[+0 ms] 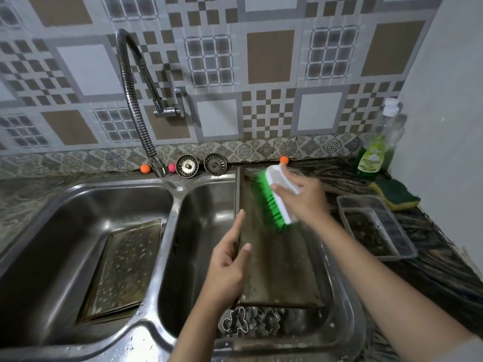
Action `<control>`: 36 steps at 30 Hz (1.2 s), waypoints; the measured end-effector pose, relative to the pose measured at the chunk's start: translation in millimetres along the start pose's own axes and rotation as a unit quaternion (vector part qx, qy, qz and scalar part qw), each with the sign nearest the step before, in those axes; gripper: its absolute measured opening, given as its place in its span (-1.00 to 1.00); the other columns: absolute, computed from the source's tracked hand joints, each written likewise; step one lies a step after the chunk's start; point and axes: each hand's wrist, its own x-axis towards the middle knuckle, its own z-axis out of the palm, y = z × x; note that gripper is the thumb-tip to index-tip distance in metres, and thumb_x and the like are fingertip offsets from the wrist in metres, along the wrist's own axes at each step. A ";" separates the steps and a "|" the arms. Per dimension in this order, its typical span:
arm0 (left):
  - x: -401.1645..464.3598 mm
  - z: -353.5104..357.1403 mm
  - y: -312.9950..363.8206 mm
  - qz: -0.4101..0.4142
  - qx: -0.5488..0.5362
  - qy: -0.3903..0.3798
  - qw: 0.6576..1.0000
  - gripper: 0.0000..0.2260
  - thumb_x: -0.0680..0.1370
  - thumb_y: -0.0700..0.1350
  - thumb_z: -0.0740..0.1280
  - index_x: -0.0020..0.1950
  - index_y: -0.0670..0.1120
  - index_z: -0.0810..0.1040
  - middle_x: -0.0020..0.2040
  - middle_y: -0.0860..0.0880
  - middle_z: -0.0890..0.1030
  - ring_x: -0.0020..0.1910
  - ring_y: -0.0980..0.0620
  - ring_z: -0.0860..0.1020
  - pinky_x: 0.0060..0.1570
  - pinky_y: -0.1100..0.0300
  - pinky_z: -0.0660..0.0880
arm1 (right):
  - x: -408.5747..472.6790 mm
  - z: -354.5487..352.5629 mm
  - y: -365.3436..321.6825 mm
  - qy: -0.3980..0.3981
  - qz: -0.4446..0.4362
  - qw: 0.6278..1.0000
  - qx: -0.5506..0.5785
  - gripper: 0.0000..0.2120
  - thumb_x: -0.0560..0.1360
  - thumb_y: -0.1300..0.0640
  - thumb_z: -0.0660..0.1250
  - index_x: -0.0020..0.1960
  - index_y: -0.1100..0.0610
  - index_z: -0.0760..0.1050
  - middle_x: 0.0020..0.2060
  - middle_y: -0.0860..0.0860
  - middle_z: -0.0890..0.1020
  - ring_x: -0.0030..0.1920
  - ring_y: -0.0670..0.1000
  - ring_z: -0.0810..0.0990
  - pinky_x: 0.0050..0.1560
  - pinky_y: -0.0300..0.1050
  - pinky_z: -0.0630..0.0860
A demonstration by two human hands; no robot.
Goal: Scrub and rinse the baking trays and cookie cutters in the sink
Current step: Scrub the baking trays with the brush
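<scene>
Head view: we count two baking trays, one (277,259) propped in the right basin with its long axis running from near rim to back edge, the other (125,267) leaning in the left basin; cookie cutters (248,321) lie below the first. Our left hand (230,267) pinches that tray's left rim; our right hand (300,197) grips one green-bristled brush (274,202), bristles on the tray.

One baking tray (125,267) is leaned in the left basin (78,205); another tray (277,270) is propped over the right basin (198,231), cookie cutters (248,321) before it. A container (376,226), sponge (396,194) and soap bottle (379,145) are set on the desk (444,270) to the right.
</scene>
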 end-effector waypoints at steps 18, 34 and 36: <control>24.8 -55.0 -3.6 -0.005 -0.110 0.152 0.982 -0.54 0.52 -0.27 0.26 0.41 0.01 0.38 0.37 0.08 0.45 0.35 0.15 0.41 0.37 0.11 0.33 | -51.3 34.8 10.4 -0.096 -0.094 0.991 0.013 -0.49 0.38 0.04 0.49 0.28 -0.17 0.42 0.13 -0.20 0.56 0.05 -0.34 0.52 0.01 -0.30 0.52; 24.4 -51.7 -16.5 -0.045 -0.102 0.244 0.963 -0.58 0.59 -0.28 0.19 0.32 0.18 0.41 0.42 0.00 0.41 0.39 0.07 0.36 0.45 -0.05 0.22 | -89.9 53.9 26.9 -0.060 -0.067 0.996 0.020 -0.46 0.40 0.10 0.49 0.32 -0.05 0.39 0.02 -0.15 0.61 -0.08 -0.33 0.48 -0.12 -0.47 0.39; 18.7 -40.5 -10.8 -0.043 -0.099 0.220 0.969 -0.58 0.60 -0.31 0.17 0.36 0.11 0.38 0.43 0.05 0.39 0.40 0.18 0.33 0.43 0.13 0.25 | -62.6 44.5 40.2 -0.014 -0.005 1.000 -0.009 -0.47 0.40 0.08 0.48 0.33 -0.02 0.41 0.14 -0.03 0.60 0.04 -0.27 0.51 -0.03 -0.44 0.38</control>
